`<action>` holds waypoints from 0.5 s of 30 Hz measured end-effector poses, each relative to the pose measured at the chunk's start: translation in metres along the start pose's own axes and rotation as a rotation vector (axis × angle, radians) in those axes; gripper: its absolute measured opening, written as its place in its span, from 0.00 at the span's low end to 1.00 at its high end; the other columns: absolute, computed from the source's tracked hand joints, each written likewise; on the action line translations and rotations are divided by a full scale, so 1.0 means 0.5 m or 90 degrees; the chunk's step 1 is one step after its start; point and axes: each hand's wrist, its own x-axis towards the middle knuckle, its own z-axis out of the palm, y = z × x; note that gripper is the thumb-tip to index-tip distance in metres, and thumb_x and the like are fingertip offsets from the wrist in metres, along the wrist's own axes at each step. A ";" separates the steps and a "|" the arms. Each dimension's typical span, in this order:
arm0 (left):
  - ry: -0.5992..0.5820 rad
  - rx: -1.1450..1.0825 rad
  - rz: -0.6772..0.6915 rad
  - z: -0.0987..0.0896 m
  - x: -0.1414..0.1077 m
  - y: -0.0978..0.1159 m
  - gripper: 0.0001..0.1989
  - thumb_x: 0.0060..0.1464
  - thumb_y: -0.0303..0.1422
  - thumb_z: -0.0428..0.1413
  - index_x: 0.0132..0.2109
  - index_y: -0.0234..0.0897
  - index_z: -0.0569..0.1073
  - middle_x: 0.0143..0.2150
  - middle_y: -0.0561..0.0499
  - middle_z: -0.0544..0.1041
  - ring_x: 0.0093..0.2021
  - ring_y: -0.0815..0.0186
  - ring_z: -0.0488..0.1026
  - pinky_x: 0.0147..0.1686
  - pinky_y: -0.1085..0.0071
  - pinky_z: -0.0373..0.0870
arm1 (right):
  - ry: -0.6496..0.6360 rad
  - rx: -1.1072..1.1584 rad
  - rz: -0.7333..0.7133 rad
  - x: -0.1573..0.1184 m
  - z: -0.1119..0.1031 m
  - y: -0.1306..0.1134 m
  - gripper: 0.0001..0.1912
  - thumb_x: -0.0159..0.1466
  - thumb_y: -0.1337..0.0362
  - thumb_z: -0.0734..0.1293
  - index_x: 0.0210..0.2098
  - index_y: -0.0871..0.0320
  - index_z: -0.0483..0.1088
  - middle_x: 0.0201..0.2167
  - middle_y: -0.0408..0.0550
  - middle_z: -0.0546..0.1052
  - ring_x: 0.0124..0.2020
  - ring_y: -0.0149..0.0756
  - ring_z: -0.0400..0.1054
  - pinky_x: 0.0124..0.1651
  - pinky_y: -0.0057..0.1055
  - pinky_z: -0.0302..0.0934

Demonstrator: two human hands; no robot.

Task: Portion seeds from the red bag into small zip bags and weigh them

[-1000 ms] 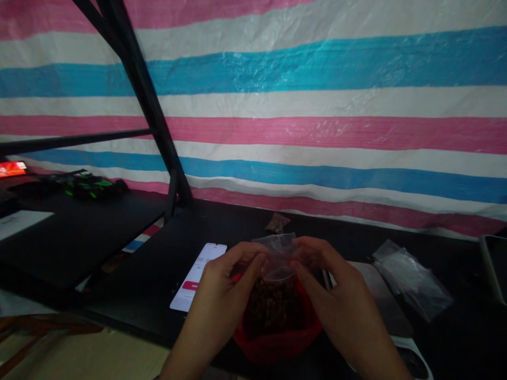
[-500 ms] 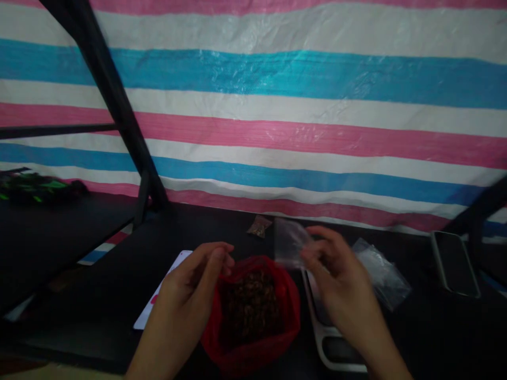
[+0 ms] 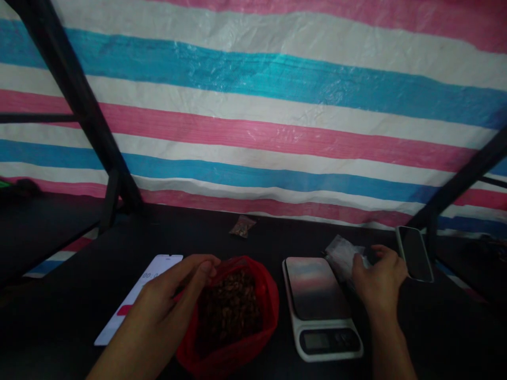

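Observation:
My left hand [image 3: 170, 295] is at the left rim of a red plastic bag [image 3: 273, 303], thumb and fingertips pressed together. Whether they pinch the rim or something small, I cannot tell. Inside the bag lies a heap of small brown pieces [image 3: 233, 306], perhaps seeds or nuts. My right hand [image 3: 378, 277] is at a pile of clear plastic bags [image 3: 341, 254], with thumb and fingers apart and the thumb beside the plastic. Between the hands stands a white kitchen scale [image 3: 317, 287] with a bare metal plate and a dark display.
A small filled clear bag [image 3: 242, 226] lies at the back of the black table [image 3: 190, 227]. One phone [image 3: 160, 269] with a lit screen lies left, partly under my left arm; another dark phone [image 3: 415, 254] is at right. Black frame bars [image 3: 91, 121] and a striped sheet [image 3: 277, 132] stand behind.
My right hand has moved right and down from above the scale to the pile of clear bags. The small clear bag it held no longer shows in it. The view has turned right.

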 end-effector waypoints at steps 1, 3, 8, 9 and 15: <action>0.005 0.005 0.003 0.000 -0.001 0.001 0.25 0.62 0.58 0.53 0.44 0.45 0.84 0.41 0.49 0.87 0.41 0.58 0.85 0.41 0.72 0.81 | -0.057 -0.051 -0.025 0.003 0.002 0.000 0.23 0.63 0.56 0.64 0.55 0.59 0.69 0.57 0.68 0.71 0.62 0.66 0.63 0.63 0.62 0.58; 0.010 0.010 0.003 -0.002 -0.001 0.002 0.25 0.62 0.58 0.53 0.44 0.45 0.84 0.41 0.49 0.87 0.40 0.58 0.85 0.40 0.72 0.81 | -0.172 -0.131 -0.047 0.007 0.013 0.005 0.23 0.65 0.55 0.62 0.55 0.55 0.74 0.60 0.64 0.74 0.62 0.66 0.66 0.61 0.62 0.60; 0.012 0.004 0.006 -0.008 -0.001 -0.005 0.24 0.63 0.57 0.54 0.43 0.44 0.84 0.41 0.49 0.87 0.42 0.58 0.85 0.41 0.72 0.80 | -0.237 -0.167 -0.023 0.000 0.045 0.026 0.23 0.66 0.54 0.61 0.53 0.52 0.80 0.60 0.60 0.78 0.63 0.68 0.68 0.62 0.67 0.60; 0.015 0.004 0.007 -0.010 -0.001 -0.007 0.24 0.63 0.56 0.54 0.44 0.44 0.84 0.41 0.48 0.87 0.42 0.57 0.85 0.42 0.72 0.80 | -0.235 -0.171 -0.023 -0.002 0.045 0.025 0.24 0.66 0.55 0.61 0.54 0.53 0.80 0.61 0.61 0.78 0.64 0.69 0.67 0.62 0.68 0.60; 0.013 -0.022 -0.003 -0.027 -0.011 -0.016 0.22 0.66 0.54 0.54 0.47 0.44 0.84 0.42 0.49 0.86 0.42 0.59 0.83 0.43 0.72 0.78 | -0.133 -0.181 -0.053 0.006 -0.007 -0.056 0.26 0.68 0.53 0.60 0.57 0.55 0.79 0.62 0.63 0.78 0.65 0.72 0.66 0.61 0.69 0.62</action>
